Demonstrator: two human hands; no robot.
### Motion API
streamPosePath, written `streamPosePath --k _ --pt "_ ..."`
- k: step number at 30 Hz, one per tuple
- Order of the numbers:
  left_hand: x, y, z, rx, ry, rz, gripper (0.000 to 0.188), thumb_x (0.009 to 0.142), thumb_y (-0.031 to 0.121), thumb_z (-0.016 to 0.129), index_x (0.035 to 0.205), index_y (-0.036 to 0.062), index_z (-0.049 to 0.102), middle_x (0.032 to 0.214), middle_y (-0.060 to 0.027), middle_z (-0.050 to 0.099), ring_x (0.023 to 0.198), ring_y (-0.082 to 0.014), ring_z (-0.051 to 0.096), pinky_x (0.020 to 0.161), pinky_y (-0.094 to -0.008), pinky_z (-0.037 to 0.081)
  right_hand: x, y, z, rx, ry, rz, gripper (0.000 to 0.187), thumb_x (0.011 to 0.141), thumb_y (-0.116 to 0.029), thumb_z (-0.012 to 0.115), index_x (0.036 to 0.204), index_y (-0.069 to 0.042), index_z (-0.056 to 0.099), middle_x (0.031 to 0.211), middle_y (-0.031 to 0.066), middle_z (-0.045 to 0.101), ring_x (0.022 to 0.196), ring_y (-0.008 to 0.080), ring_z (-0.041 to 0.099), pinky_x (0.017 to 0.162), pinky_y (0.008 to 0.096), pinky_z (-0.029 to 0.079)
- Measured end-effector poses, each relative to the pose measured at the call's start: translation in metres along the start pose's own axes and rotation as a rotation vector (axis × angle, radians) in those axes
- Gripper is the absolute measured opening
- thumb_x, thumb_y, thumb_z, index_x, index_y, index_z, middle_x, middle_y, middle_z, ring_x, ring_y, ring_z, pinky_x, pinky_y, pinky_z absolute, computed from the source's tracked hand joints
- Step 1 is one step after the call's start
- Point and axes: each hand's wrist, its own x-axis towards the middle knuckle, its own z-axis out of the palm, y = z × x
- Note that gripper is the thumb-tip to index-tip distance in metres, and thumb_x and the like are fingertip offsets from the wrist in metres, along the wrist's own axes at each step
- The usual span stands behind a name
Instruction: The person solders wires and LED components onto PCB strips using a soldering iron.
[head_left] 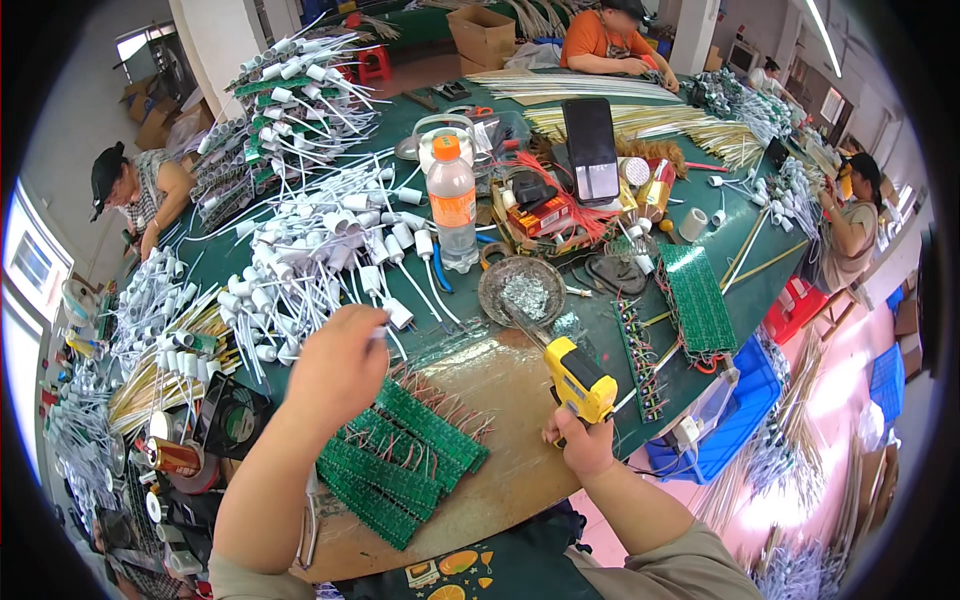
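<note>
My right hand is wrapped round the grip of a yellow and black soldering gun. The gun's front end points at a round metal dish holding silvery bits. Over the near left of the table, my left hand is closed. A small whitish bit shows at its fingertips, too small to name. Just beside and below that hand, several green circuit board panels with thin reddish wires lie overlapping on a brown board. White lamp holders with white leads are heaped beyond the left hand.
A bottle with an orange cap and an upright phone stand beyond the dish. Another green panel stack lies to the right. A small black fan is at the left. Co-workers sit around the table; a blue crate is below its right edge.
</note>
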Motion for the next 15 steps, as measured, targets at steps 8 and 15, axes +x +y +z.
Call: streamPosePath --k 8,15 --pt "-0.116 0.004 -0.075 -0.295 0.212 -0.275 0.021 0.075 -0.002 0.064 0.096 -0.0007 0.061 0.096 -0.0104 0.063 0.086 -0.0192 0.059 0.073 -0.0282 0.047 -0.002 0.004 0.001 -0.029 -0.024 0.005 0.023 0.087 -0.008 0.062 0.105 0.002 0.052 0.072 0.0047 0.058 0.059 0.0122 0.057 0.055 0.0278 0.048" --pt "-0.187 0.003 -0.041 -0.404 0.208 -0.507 0.028 0.081 -0.001 0.061 0.109 -0.0019 0.055 0.108 -0.0164 0.062 0.093 -0.0261 0.064 0.079 -0.0333 0.05 -0.004 0.003 0.004 -0.073 -0.04 0.005 0.022 0.087 -0.008 0.062 0.104 0.001 0.052 0.073 0.0046 0.058 0.059 0.0121 0.056 0.055 0.0277 0.048"
